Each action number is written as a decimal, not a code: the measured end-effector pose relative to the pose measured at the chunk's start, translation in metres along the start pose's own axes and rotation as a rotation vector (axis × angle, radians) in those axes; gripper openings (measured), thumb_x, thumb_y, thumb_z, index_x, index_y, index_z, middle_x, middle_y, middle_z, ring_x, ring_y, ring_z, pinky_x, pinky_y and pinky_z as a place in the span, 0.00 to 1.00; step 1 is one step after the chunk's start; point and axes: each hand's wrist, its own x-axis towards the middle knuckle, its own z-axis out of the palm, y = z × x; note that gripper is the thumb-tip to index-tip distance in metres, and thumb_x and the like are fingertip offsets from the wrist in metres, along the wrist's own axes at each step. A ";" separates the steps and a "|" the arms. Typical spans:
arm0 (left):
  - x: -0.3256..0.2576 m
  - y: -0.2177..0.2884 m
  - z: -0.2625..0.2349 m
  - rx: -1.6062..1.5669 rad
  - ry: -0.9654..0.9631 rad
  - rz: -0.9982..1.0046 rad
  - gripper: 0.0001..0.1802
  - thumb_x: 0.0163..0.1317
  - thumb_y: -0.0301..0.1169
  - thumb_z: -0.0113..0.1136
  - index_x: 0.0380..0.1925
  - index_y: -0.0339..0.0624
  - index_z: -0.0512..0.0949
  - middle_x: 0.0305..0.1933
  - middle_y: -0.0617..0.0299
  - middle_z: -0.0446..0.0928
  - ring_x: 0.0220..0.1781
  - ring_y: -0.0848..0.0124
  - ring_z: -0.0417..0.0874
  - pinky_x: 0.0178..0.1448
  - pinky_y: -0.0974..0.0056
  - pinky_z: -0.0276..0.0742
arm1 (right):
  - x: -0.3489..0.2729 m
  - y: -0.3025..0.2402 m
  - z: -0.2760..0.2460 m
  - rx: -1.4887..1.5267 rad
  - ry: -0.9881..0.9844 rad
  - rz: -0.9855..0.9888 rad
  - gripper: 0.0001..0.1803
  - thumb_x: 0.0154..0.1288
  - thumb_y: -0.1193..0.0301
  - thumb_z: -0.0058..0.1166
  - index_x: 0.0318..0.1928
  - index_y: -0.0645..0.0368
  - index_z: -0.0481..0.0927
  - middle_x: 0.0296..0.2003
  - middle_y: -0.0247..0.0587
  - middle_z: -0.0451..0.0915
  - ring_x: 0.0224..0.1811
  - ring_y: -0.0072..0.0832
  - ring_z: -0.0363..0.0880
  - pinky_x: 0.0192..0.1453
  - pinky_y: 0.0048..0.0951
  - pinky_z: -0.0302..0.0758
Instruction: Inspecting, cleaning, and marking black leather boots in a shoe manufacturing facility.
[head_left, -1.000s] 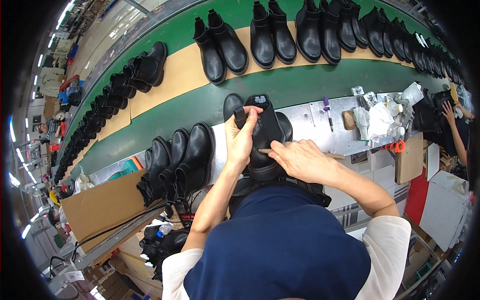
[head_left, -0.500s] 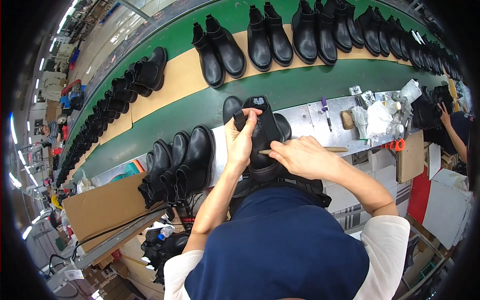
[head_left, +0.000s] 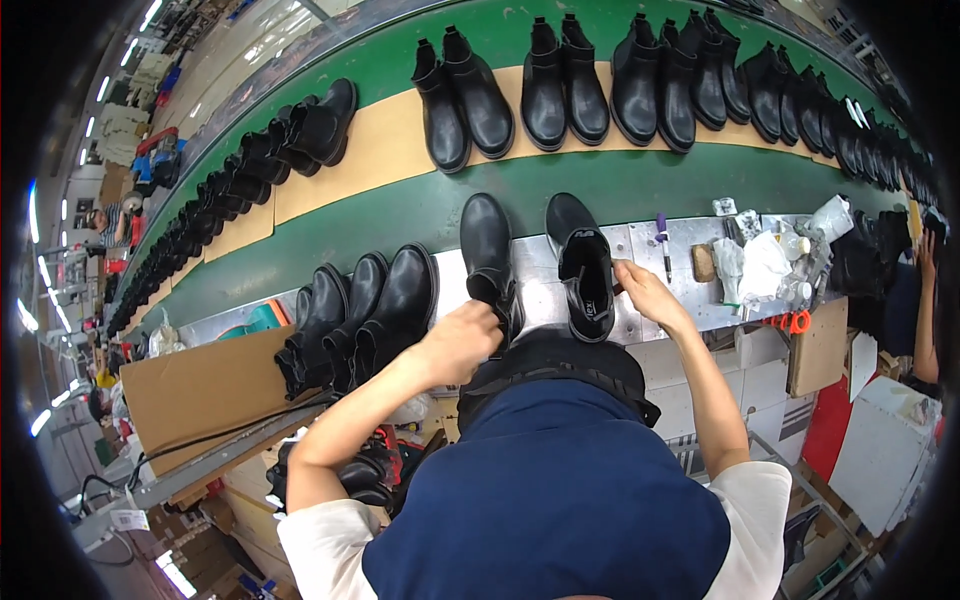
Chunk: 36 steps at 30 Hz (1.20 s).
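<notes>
- Left hand (head_left: 462,340) grips the collar of the left boot (head_left: 488,255), upright on the metal bench (head_left: 690,245); a careless tug could tip it.
- Right hand (head_left: 645,295), fingers loosely curled, rests against the right boot (head_left: 585,265) without gripping; a nudge might topple it.
- Either boot could slide onto the green belt (head_left: 400,215) beyond.

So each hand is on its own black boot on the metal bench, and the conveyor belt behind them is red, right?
Not quite: the conveyor belt is green, not red, as the head view shows. The rest holds: the left hand grips one black boot and the right hand touches the other black boot, both on the metal bench.
</notes>
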 end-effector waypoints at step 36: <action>0.006 -0.044 -0.024 -1.848 1.201 -0.564 0.20 0.56 0.39 0.64 0.44 0.37 0.77 0.44 0.59 0.78 0.47 0.71 0.77 0.55 0.66 0.70 | 0.041 -0.179 0.052 0.016 0.073 -0.472 0.24 0.72 0.57 0.31 0.34 0.66 0.73 0.17 0.42 0.71 0.22 0.35 0.73 0.32 0.34 0.69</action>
